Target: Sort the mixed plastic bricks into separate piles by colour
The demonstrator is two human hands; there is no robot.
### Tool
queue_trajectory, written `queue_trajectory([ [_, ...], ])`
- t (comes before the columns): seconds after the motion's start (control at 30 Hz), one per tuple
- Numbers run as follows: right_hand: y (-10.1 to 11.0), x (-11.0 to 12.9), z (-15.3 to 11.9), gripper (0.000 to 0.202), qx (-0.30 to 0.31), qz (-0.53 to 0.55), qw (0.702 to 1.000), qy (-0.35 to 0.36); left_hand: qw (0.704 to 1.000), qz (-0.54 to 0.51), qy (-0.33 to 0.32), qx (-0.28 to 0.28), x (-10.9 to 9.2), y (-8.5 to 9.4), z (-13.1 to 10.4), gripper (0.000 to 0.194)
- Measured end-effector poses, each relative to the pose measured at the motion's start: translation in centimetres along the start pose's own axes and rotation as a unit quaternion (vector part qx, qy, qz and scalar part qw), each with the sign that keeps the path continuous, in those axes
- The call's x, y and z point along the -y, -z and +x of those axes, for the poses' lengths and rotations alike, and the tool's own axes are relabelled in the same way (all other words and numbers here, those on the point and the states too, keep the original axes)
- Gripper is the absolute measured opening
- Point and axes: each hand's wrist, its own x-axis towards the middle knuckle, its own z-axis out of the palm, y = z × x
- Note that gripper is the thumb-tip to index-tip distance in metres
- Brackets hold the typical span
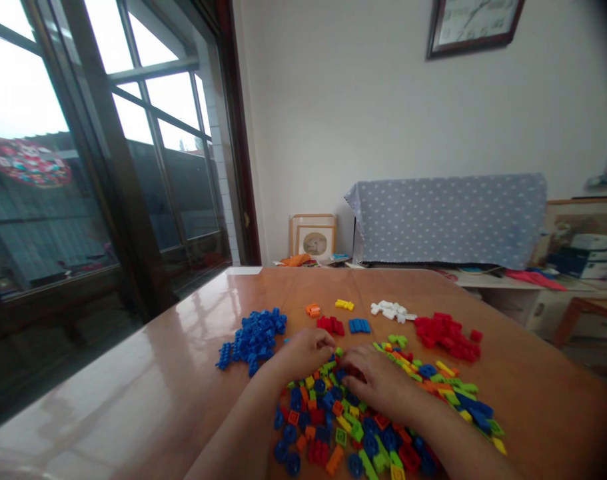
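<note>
A wide heap of mixed plastic building pieces (340, 437) lies on the brown table (183, 400). My left hand (310, 348) is at the heap's far left edge, its fingers curled together near a small green piece; what they hold, if anything, is too small to name. Just right of it, my right hand (373, 377) rests over the heap with thumb and fingers apart, touching pieces beside a blue one. A blue pile (258, 333) sits left of my left hand. Beyond the hands are red pieces (330, 325) and blue pieces (359, 326).
Farther back lie orange pieces (313, 310), yellow pieces (344, 305) and white pieces (390, 311). A red pile (448, 337) is at the right. Behind the table stand a cloth-covered object (448, 220) and framed pictures (314, 240); glass doors are at the left.
</note>
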Motion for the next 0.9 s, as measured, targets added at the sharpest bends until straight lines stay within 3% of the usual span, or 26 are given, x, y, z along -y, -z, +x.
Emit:
queue_trajectory([
  [0.27,-0.5,-0.9,0.5,0.016,-0.097,0.034,0.995,-0.006,0.994,-0.096,0.009,0.056,-0.5,-0.8,-0.5,0.039],
  [0.43,-0.7,-1.2,0.5,0.025,-0.107,0.052,0.993,-0.004,0.992,-0.123,0.033,0.027,0.2,-1.0,0.2,0.039],
  [0.5,-0.6,-1.4,0.4,0.033,-0.117,0.048,0.992,-0.02,0.99,-0.121,0.06,-0.03,1.0,-0.3,0.5,0.037],
  [0.57,-0.4,-1.6,0.3,0.038,-0.126,0.04,0.991,-0.037,0.982,-0.084,0.092,-0.14,2.0,1.1,0.5,0.033],
  [0.63,-0.1,-1.8,0.2,0.038,-0.13,0.033,0.99,-0.048,0.95,-0.002,0.137,-0.282,3.1,3.1,0.2,0.03],
  [0.7,0.1,-2.0,0.1,0.038,-0.133,0.028,0.989,-0.054,0.897,0.063,0.215,-0.382,4.1,5.1,-0.5,0.032],
  [0.8,0.2,-2.2,0.1,0.038,-0.129,0.027,0.99,-0.057,0.842,0.089,0.309,-0.432,5.3,7.0,-1.4,0.035],
  [0.9,0.2,-2.2,0.1,0.039,-0.124,0.029,0.99,-0.056,0.824,0.091,0.35,-0.437,6.1,7.3,-1.7,0.036],
])
